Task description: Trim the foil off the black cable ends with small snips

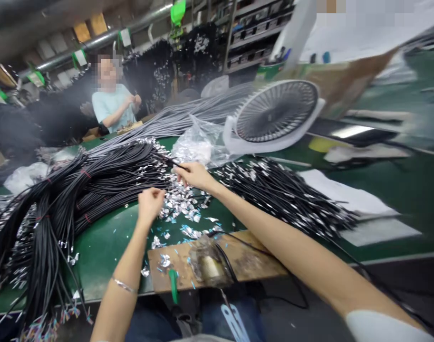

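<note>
My right hand reaches to the middle of the bench with its fingers closed round a thin black cable. The cable points left toward bundled black cables, where its far part merges with the others. Lower and to the left, my left hand is in a pinch; whatever is between its fingertips is too small to make out. Silvery foil scraps lie between and under the hands. Right of my right hand is a pile of short black cables with pale ends.
A wooden board with a metal device sits at the front edge. Behind are a clear plastic bag, a white fan and long grey cables. Across the green bench, a person works. Paper sheets lie right.
</note>
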The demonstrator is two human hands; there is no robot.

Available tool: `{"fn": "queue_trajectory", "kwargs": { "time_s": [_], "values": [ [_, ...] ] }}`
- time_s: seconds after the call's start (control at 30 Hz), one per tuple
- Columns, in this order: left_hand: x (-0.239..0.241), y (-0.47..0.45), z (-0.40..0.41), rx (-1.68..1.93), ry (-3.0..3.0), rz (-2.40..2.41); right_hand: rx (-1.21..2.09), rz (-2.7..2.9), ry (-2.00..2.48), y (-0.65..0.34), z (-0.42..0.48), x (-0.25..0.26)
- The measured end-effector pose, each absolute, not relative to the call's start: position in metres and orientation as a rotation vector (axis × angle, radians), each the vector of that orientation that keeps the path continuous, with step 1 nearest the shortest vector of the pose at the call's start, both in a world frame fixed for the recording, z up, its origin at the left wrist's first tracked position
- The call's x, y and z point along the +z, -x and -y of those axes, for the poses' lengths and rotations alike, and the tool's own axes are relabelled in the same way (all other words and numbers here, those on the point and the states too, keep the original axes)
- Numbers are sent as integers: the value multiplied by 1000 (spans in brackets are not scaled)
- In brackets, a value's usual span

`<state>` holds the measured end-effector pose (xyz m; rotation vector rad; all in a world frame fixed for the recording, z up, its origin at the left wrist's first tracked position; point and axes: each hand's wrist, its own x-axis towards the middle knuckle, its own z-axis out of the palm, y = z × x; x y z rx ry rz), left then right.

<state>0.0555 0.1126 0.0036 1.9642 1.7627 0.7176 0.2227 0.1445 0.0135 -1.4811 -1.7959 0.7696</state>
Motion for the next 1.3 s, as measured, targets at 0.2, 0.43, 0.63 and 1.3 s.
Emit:
{"fn": "queue_trajectory", "kwargs": {
  "time_s": [0.2, 0.43, 0.63, 1.3],
  "values": [
    [-23, -69, -102, 520, -2018, -1683, 1174, 1594, 1366, -172, -182, 36],
    [-9, -63, -89, 356, -2100, -1622, 1329, 1426, 1245, -88, -262, 87],
    [-4, -64, -85, 268, -2122, -1616, 1289, 1414, 1131, -59, -308, 103],
    [-19, -65, -110, 339, -2273, -1428, 742, 2300, 1445, -268, -109, 82]
  ]
}}
